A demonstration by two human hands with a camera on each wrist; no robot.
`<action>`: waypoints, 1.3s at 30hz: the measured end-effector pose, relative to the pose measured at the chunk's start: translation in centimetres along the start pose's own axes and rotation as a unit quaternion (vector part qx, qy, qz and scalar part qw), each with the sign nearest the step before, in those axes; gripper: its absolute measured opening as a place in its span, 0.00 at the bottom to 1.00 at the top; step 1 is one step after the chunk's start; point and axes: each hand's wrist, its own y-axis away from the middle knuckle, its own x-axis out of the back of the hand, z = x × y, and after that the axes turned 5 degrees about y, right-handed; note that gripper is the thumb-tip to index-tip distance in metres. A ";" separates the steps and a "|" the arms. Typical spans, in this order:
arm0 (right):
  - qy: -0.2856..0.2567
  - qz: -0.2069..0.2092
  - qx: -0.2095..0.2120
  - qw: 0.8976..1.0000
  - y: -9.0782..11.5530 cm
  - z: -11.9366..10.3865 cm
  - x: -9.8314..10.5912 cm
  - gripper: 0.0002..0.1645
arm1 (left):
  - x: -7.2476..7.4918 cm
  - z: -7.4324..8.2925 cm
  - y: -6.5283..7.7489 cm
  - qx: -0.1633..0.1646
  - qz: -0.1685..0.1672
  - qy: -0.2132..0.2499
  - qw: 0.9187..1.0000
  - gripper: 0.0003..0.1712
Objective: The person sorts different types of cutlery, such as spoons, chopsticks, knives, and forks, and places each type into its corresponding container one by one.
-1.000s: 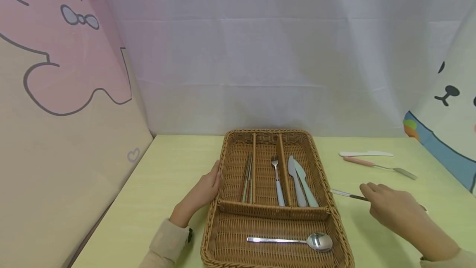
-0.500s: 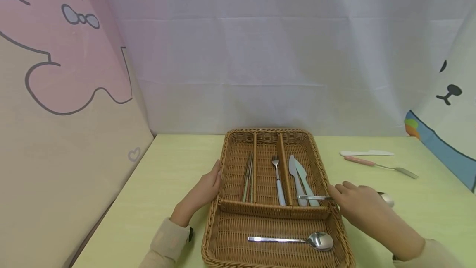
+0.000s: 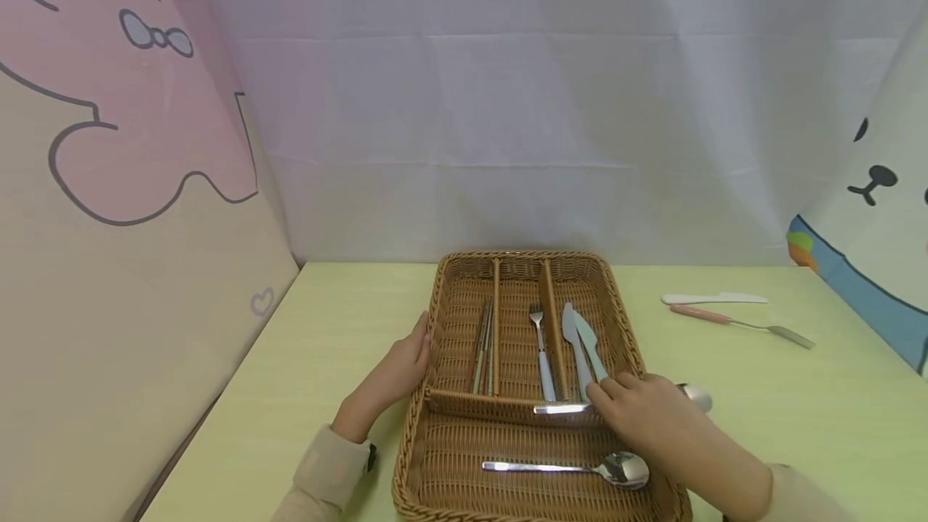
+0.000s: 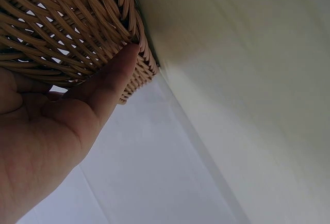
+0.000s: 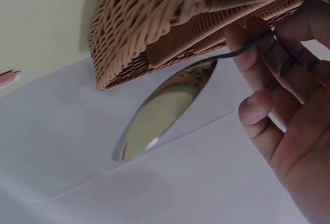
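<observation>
A brown wicker cutlery basket (image 3: 532, 409) with several compartments stands on the table. My left hand (image 3: 391, 373) rests against its left outer wall, fingers extended along the wicker (image 4: 77, 43). Over the basket's right rim, my right hand (image 3: 652, 417) pinches a metal spoon by its handle (image 3: 561, 408); its bowl (image 5: 165, 110) sticks out to the right, beyond the rim. Below it, another metal spoon (image 3: 623, 470) lies crosswise in the wide front compartment. Chopsticks (image 3: 482, 349), a blue-handled fork (image 3: 544, 369) and two knives (image 3: 577, 349) lie in the rear compartments.
To the right of the basket, a white knife (image 3: 714, 299) and a pink-handled fork (image 3: 703, 314) lie on the pale yellow table (image 3: 783, 417). A light cloth backdrop (image 3: 464, 119) closes off the back, and printed panels (image 3: 145, 184) stand at the sides.
My right hand has carried the spoon leftward from the table, across the right rim to above the divider near the front compartment. My left hand stays at the basket's side.
</observation>
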 end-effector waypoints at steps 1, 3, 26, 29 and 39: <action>0.001 -0.006 0.005 1.000 -0.2 -0.2 0.1 0.22 | 0.0 0.0 0.0 0.000 0.000 -0.001 1.000 0.29; 0.006 -0.024 0.020 0.999 -0.7 -0.6 0.3 0.22 | 0.0 0.0 0.0 0.000 0.000 -0.002 1.000 0.29; -0.024 -0.038 0.133 0.990 -3.6 -4.9 0.3 0.11 | 0.0 -0.1 0.0 -0.013 0.004 -0.011 1.000 0.29; -0.027 -0.028 0.143 0.989 -3.8 -5.2 0.0 0.11 | 0.0 -0.2 0.1 -0.013 0.001 -0.005 1.000 0.29; -0.039 -0.090 0.168 0.981 -4.0 -6.1 -0.5 0.14 | 0.1 0.0 0.0 -0.004 -0.001 0.001 1.000 0.29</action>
